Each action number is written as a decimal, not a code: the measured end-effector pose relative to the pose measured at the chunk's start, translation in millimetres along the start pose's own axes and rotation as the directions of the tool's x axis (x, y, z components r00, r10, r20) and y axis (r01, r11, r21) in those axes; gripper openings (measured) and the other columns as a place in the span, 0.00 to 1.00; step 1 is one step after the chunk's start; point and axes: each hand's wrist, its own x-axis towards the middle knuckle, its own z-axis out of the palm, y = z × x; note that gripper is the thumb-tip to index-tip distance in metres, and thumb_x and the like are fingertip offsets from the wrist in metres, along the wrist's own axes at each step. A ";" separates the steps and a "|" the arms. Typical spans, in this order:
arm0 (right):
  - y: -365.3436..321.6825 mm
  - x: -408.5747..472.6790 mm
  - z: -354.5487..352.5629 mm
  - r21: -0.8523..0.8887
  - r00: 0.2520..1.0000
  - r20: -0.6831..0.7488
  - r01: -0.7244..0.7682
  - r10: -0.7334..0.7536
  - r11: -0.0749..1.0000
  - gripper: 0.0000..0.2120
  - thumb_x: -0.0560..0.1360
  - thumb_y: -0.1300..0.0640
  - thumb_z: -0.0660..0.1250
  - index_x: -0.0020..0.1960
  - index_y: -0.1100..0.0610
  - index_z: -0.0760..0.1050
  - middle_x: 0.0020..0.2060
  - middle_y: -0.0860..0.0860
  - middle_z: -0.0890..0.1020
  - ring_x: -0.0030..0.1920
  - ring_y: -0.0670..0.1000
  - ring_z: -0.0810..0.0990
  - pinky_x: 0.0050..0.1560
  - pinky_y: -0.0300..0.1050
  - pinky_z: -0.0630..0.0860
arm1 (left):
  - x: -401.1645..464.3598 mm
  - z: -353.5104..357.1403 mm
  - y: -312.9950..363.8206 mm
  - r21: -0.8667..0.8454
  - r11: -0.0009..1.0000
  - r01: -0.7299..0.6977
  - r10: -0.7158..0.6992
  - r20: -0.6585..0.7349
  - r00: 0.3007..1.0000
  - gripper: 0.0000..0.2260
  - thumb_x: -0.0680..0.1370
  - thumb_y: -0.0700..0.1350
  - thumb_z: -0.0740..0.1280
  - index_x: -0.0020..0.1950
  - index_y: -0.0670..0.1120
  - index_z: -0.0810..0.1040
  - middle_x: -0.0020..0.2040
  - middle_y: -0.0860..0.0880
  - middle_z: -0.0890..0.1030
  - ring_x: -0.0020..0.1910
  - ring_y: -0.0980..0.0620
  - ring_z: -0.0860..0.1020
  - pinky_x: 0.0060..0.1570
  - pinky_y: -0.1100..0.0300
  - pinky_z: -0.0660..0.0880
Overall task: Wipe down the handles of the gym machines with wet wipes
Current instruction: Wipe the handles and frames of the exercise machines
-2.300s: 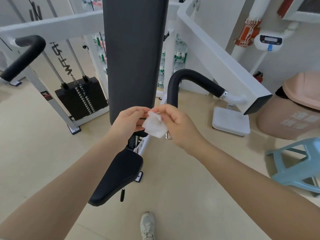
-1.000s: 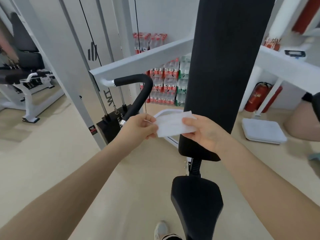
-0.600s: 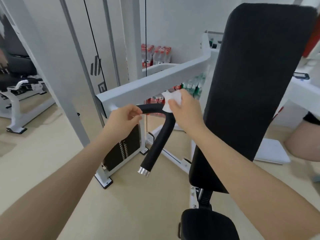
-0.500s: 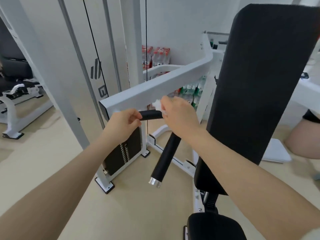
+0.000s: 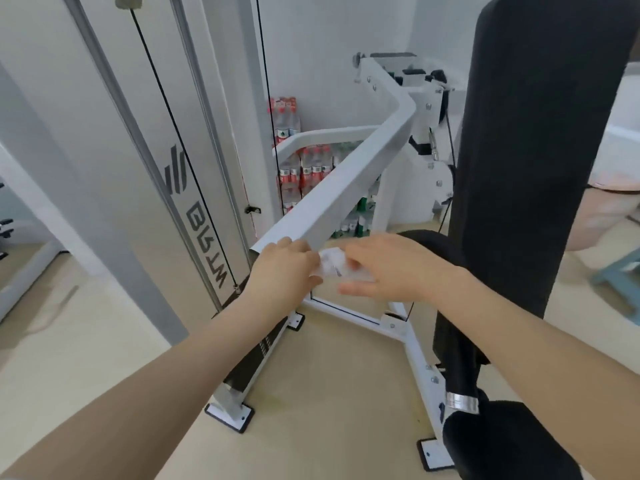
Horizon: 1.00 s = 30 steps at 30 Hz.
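**Both hands on the wet wipe at the end of the white machine arm**

A crumpled white wet wipe (image 5: pixel 334 266) sits just below the middle of the frame, between the two hands and right under the cut end of a slanted white square-section metal arm (image 5: pixel 349 188). The left hand (image 5: pixel 282 271) comes in from the lower left and its curled fingers pinch the wipe's left edge, knuckles touching the end of the arm. The right hand (image 5: pixel 388 268) reaches in from the lower right and lies over the wipe's right side, fingers mostly straight and pointing left, thumb stretched out below; whether it grips the wipe or only covers it cannot be told, since the picture is blurred there. The black foam-covered curved handle (image 5: pixel 453 344) shows behind the right wrist and drops to a silver end cap at lower right, mostly hidden by the forearm.

To the right stands a tall black padded backrest (image 5: pixel 540 150), with a black padded seat (image 5: pixel 502 448) in the bottom right corner. The white base frame (image 5: pixel 412 337) of the machine crosses the beige floor (image 5: pixel 329 393) below the hands. A grey upright column with thin black cables (image 5: pixel 166 98) fills the upper left. Shrink-wrapped packs of bottled water (image 5: pixel 304 168) are stacked against the wall behind the arm, centre of frame.
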 end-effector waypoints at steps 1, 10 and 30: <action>1.3 -0.2 0.8 0.061 0.998 -0.029 -0.057 0.058 0.997 0.23 0.74 0.36 0.49 0.52 0.53 0.67 0.44 0.48 0.78 0.45 0.53 0.75 0.45 0.49 0.72 | 1.1 0.7 1.1 0.063 0.998 -0.031 0.032 -0.023 0.999 0.15 0.75 0.53 0.67 0.57 0.48 0.78 0.53 0.49 0.79 0.53 0.46 0.73 0.48 0.57 0.67; 12.8 26.0 1.8 -0.155 0.969 0.186 -0.136 0.164 0.979 0.09 0.77 0.50 0.58 0.52 0.53 0.72 0.46 0.48 0.79 0.52 0.52 0.77 0.62 0.47 0.63 | 11.4 11.1 -1.1 0.211 0.967 -0.144 0.171 -0.117 0.978 0.15 0.48 0.50 0.82 0.22 0.51 0.77 0.18 0.55 0.70 0.28 0.50 0.72 0.31 0.63 0.59; 6.3 19.8 26.0 -0.421 0.992 0.013 -0.108 0.125 0.901 0.11 0.79 0.57 0.56 0.60 0.58 0.66 0.55 0.53 0.77 0.58 0.54 0.75 0.71 0.54 0.52 | 8.3 12.9 -4.4 -0.037 0.993 -0.110 0.099 -0.216 0.971 0.04 0.69 0.45 0.74 0.37 0.46 0.81 0.30 0.49 0.78 0.38 0.48 0.63 0.41 0.55 0.55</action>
